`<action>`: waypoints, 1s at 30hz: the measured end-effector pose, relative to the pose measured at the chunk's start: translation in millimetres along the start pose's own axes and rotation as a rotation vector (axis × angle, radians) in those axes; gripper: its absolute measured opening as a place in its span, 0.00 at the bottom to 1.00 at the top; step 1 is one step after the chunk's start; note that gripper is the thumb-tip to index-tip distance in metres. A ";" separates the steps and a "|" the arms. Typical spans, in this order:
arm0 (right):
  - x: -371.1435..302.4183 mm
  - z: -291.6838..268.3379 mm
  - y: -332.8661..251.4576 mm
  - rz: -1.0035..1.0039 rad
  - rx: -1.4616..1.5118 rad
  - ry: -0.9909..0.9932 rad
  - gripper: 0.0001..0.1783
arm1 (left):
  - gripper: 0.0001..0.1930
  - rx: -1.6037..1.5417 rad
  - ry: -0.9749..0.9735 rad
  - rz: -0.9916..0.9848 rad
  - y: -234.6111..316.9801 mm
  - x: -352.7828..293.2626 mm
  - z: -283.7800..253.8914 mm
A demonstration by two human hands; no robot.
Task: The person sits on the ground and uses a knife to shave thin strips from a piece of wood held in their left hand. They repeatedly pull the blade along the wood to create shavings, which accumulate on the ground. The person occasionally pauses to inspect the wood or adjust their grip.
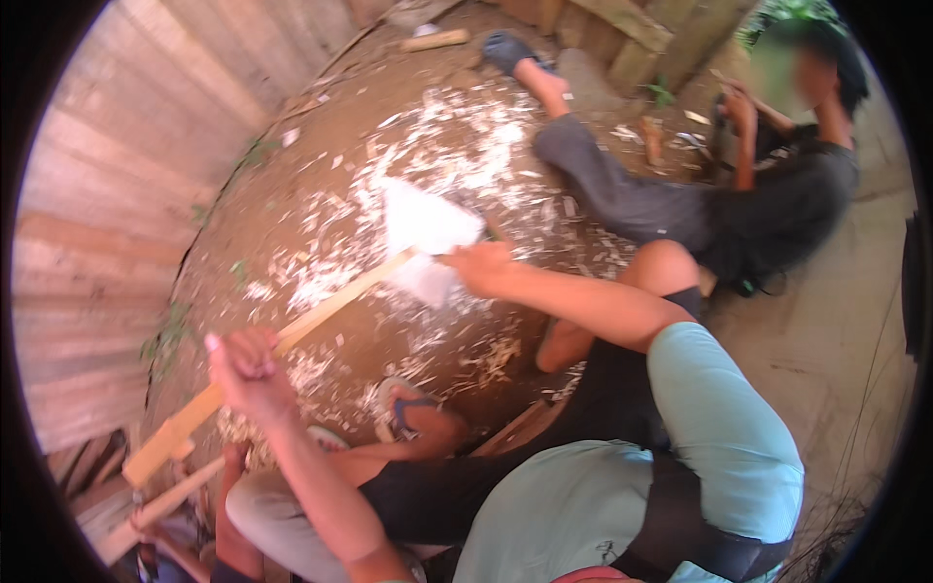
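Observation:
My left hand is closed around a long pale wooden strip, its thumb sticking up. The strip slants from the lower left, where it is thicker and has a notch-like step, up to a narrower far end near the middle. Close beside that far end is my right hand, with its fingers curled closed. Something dark shows next to that hand, but blur hides what it grips. Behind the strip's tip, a bright white sheet lies on the ground among shavings, and a smaller white piece is below it.
Wood shavings cover the brown dirt floor. A plank wall stands left. A person in dark clothes sits at right, legs stretched inward. At lower left, another person's hand is at a second wooden strip. A short wood piece lies far back.

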State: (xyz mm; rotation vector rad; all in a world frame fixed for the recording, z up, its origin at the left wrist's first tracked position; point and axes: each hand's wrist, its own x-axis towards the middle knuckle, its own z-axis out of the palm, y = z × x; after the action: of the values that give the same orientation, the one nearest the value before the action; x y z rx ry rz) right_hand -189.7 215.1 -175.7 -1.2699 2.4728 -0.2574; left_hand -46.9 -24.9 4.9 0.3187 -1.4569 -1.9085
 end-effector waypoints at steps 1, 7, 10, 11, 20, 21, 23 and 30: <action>5.9 -6.6 -10.6 0.148 0.107 -0.268 0.29 | 0.24 0.026 0.042 -0.003 0.4 -0.6 -6.1; 14.0 2.7 -31.1 0.167 -0.083 -0.189 0.16 | 0.23 0.172 0.121 -0.021 4.7 -9.6 -42.5; 6.3 1.4 -36.0 0.154 -0.118 -0.171 0.23 | 0.24 0.050 0.097 -0.089 10.0 -1.7 -36.2; 4.2 2.6 -32.7 0.120 -0.136 -0.160 0.23 | 0.24 0.046 0.084 -0.110 11.7 1.4 -31.9; 3.4 -0.9 -27.6 0.045 0.315 0.837 0.20 | 0.23 0.161 0.097 -0.022 4.5 -3.4 -17.3; 9.3 -12.0 -34.5 0.329 0.316 0.087 0.20 | 0.23 0.063 0.097 -0.067 3.8 -5.8 -25.2; 12.1 3.9 -27.7 0.284 -0.033 -0.243 0.16 | 0.24 0.074 0.070 -0.055 9.1 -7.2 -21.6; 8.2 -55.8 -46.0 0.193 0.279 0.074 0.15 | 0.25 -0.009 -0.077 -0.036 8.6 -4.0 -30.8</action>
State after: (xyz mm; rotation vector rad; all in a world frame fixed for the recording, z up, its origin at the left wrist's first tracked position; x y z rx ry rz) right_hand -181.1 181.8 -111.6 -0.9180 2.4912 -0.5848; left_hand -22.9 -46.2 1.6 0.2721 -1.5012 -1.9749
